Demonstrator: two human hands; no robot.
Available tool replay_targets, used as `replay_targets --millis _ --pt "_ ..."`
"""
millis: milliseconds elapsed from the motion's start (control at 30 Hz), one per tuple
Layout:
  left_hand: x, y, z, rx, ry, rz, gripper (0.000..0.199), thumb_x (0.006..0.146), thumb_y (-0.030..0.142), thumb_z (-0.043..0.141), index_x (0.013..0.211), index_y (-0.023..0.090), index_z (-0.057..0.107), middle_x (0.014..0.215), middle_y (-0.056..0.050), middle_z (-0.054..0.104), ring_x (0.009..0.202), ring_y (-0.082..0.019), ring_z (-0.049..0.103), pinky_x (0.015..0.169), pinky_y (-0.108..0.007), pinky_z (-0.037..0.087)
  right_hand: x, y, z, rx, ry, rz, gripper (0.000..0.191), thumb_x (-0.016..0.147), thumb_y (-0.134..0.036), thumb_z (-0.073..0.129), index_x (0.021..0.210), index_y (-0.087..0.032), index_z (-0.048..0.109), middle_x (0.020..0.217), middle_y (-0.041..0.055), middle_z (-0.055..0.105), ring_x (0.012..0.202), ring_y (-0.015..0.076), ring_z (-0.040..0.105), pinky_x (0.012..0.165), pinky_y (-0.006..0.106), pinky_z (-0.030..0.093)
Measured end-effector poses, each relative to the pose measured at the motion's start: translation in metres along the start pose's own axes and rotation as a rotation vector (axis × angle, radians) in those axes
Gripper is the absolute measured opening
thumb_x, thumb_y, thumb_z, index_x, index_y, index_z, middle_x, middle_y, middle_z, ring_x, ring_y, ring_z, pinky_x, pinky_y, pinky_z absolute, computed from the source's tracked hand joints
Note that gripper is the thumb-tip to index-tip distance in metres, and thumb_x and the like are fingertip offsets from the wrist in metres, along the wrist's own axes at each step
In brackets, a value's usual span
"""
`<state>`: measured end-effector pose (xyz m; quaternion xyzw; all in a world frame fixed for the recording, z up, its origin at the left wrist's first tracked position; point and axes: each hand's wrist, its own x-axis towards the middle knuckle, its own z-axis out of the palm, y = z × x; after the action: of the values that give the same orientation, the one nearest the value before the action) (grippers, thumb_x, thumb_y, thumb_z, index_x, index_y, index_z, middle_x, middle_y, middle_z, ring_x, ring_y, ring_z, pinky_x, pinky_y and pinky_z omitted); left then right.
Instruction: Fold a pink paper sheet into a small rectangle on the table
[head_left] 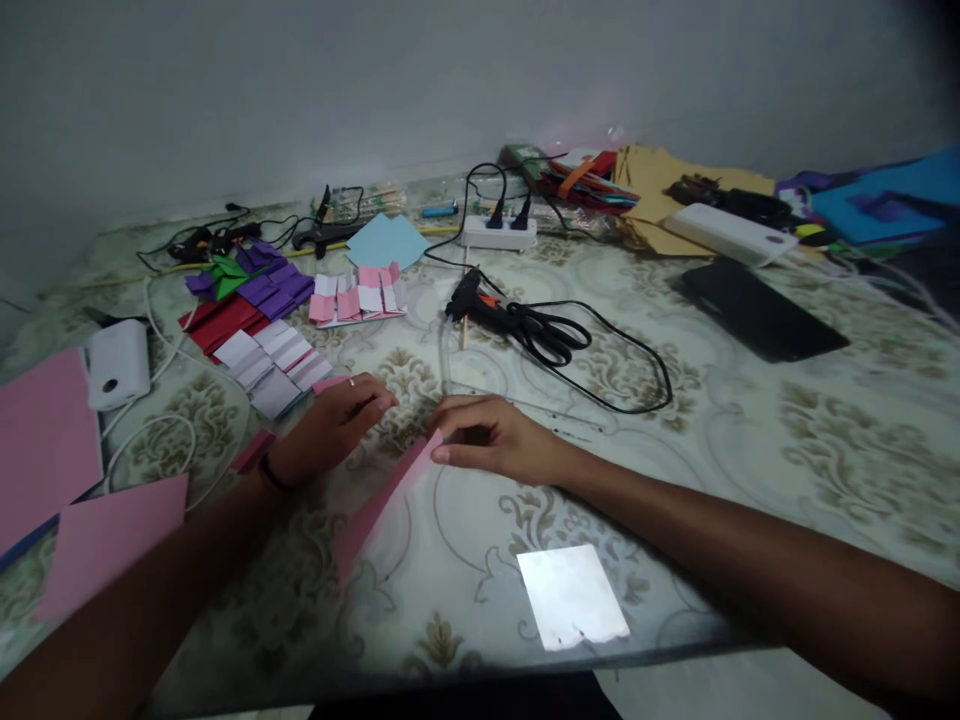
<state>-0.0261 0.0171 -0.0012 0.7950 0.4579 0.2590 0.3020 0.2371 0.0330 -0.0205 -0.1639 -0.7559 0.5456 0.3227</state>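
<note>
My right hand [499, 438] pinches the upper end of a pink strip of paper [386, 505] between thumb and fingers. The strip slants down to the left, its lower end blurred. Just left of it is my left hand [341, 420], fingers curled together with nothing visible in them. Beyond that hand lie folded white-and-pink paper pieces [274, 365], and a small dark pink piece [253, 452] rests by the wrist. A white square card [574, 597] lies near the table's front edge. Behind my right hand is a clear set square or ruler [540, 408], partly covered.
A black glue gun [480, 305] with a coiled cord stands mid-table, wired towards a white power strip [499, 233]. Pink sheets [45, 440] and a white device [120, 365] are at left. A black tablet-like slab [761, 308] and yellow paper [660, 190] occupy the right.
</note>
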Motion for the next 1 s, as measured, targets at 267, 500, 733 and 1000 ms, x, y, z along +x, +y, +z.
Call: replay_targets --millis 267,500,733,1000 --pt "0.0 -0.0035 0.0018 0.019 -0.001 -0.016 0.019 0.1 0.027 0.055 0.099 0.017 0.071 0.099 -0.005 0.071 0.095 -0.019 0.067 0.087 -0.032 0.05 -0.0025 0.0019 0.0037 -0.074 -0.077 0.02 0.012 0.092 -0.027 0.076 0.092 -0.014 0.077 0.097 0.0071 0.068 0.081 0.013 0.064 0.065 0.022 0.051" --pt "-0.0005 -0.0051 0.003 0.027 0.007 -0.021 0.019 0.099 0.025 0.054 0.098 0.018 0.072 0.099 -0.005 0.071 0.094 -0.018 0.067 0.081 -0.03 0.05 -0.0024 0.0042 0.0064 -0.262 -0.123 -0.118 0.01 0.096 -0.02 0.067 0.094 -0.014 0.075 0.094 0.0084 0.07 0.087 0.0157 0.065 0.08 0.027 0.052" --pt "-0.0009 -0.0033 0.0024 0.027 0.004 -0.024 0.018 0.099 0.024 0.054 0.098 0.018 0.071 0.1 -0.006 0.072 0.096 -0.019 0.068 0.084 -0.031 0.051 -0.0004 0.0021 0.0059 -0.24 -0.127 -0.102 0.014 0.097 -0.024 0.068 0.092 -0.012 0.075 0.092 0.0078 0.067 0.085 0.0151 0.063 0.08 0.026 0.05" --pt "0.0014 -0.0055 0.0006 0.062 -0.008 0.019 0.021 0.102 0.027 0.054 0.097 0.018 0.072 0.098 -0.005 0.073 0.093 -0.018 0.068 0.086 -0.032 0.054 0.0003 -0.001 0.0005 0.043 -0.025 0.252 0.038 0.094 -0.05 0.072 0.085 -0.012 0.068 0.073 -0.0022 0.053 0.064 0.0093 0.048 0.058 0.022 0.037"
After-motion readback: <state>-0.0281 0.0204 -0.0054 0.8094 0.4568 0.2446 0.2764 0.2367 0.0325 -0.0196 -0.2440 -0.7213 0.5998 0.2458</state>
